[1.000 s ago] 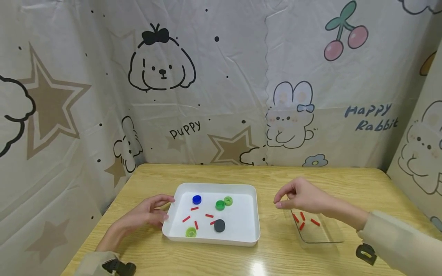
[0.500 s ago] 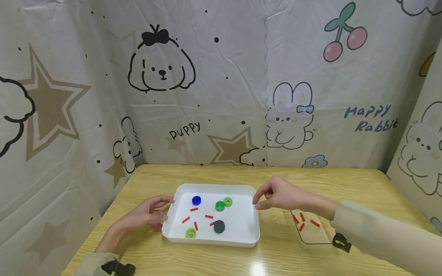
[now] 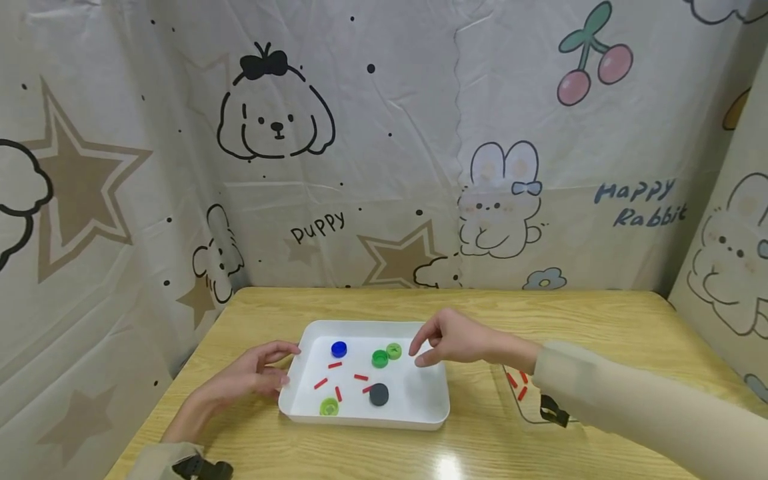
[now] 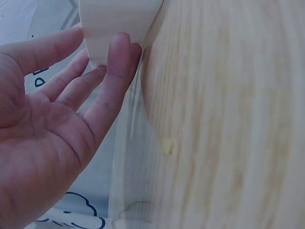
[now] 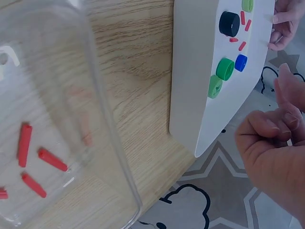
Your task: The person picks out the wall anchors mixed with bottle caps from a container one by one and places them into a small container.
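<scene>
My left hand (image 3: 252, 373) touches the left wall of a white tray (image 3: 414, 421) with loosely straight fingers; the left wrist view shows its fingertips against the tray corner (image 4: 112, 21). Over the tray's right part hovers my right hand (image 3: 462, 339), thumb and forefinger apart, nothing between them. Inside the tray lie a blue bottle cap (image 3: 339, 349), a green cap (image 3: 380, 359), a light green cap (image 3: 393, 351) beside it, another light green cap (image 3: 329, 407), a black round cap (image 3: 379, 395) and several short red sticks (image 3: 361, 377). The green caps are nearest the right hand.
A clear plastic box (image 5: 112, 114) with several red sticks (image 5: 52, 159) stands right of the tray, partly hidden under the right forearm in the head view. The wooden table (image 3: 360, 453) ends against a printed cloth (image 3: 384, 167) at the back and sides.
My right hand has moved left from above the clear box to over the tray's right side, and its thumb and forefinger have parted. The left hand stays at the tray.
</scene>
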